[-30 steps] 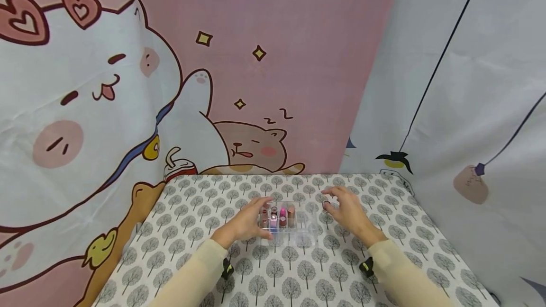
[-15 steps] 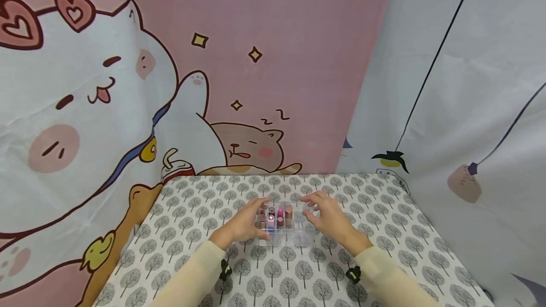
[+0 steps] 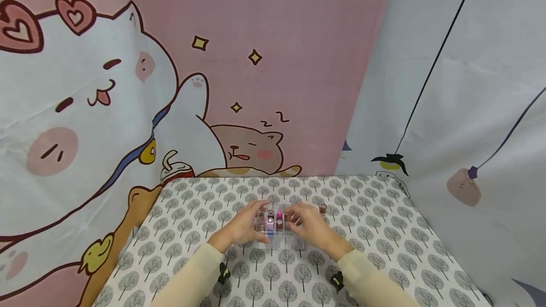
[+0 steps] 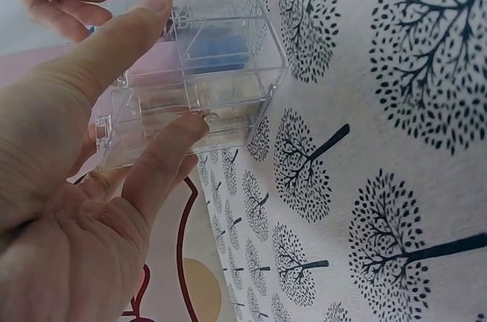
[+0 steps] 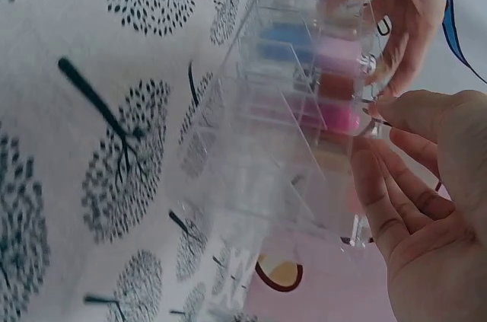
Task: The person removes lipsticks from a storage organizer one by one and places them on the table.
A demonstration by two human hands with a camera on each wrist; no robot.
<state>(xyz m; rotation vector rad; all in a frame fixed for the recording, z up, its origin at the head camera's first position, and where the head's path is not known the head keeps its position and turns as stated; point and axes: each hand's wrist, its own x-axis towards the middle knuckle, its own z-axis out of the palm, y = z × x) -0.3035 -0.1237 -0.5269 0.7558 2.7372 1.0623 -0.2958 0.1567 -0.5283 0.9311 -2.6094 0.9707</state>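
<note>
You have the clear box [image 3: 279, 241] sitting near the middle of the bench [image 3: 396, 259], with your left hand [image 3: 242, 223] holding its left end, thumb and fingers curved round it. Your right hand [image 3: 314, 224] is at the box's right part, thumb and forefinger partly apart beside the pink lipstick [image 5: 348, 118]; you can't tell from these views whether those fingers have hold of anything. The job looks partway: several lipsticks, including a blue-and-lilac one [image 3: 270, 227], sit in the compartments, while one brown lipstick [image 3: 323, 208] stands outside, just past the back of your right hand. That one seems to be what's been dealt with; how many others await handling is unclear. You have open bench on both sides and the far edge is well away, but mind your right knuckles, since that lone lipstick could tip.
</note>
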